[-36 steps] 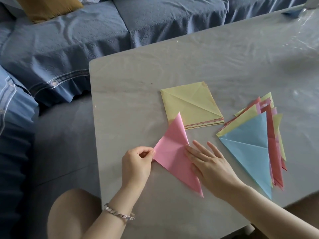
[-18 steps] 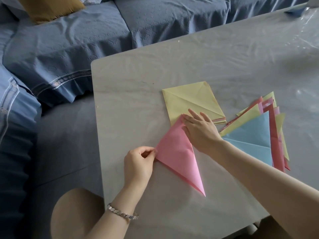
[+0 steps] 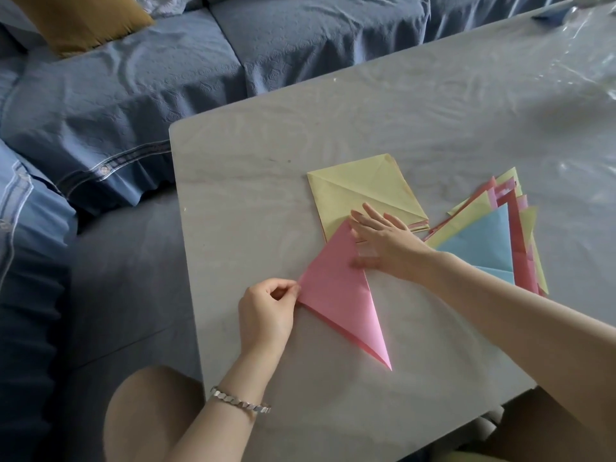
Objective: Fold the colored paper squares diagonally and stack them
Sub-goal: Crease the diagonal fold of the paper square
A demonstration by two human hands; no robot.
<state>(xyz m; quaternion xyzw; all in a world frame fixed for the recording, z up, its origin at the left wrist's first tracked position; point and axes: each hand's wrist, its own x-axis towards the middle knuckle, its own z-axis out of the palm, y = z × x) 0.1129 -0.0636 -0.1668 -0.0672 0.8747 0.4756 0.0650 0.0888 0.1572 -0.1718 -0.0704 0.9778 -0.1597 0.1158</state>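
At lower centre the left hand (image 3: 266, 311) pinches the left corner of the folded pink triangle (image 3: 336, 295), probably to anchor it on the surface (image 3: 240, 201). The right hand (image 3: 383, 241), fingers straight and slightly spread, presses flat near the triangle's upper tip, likely to sharpen the crease. Just above lies the yellow-topped pile of squares (image 3: 353, 191). Right of centre the fanned stack of folded triangles (image 3: 476, 241) waits, blue uppermost.
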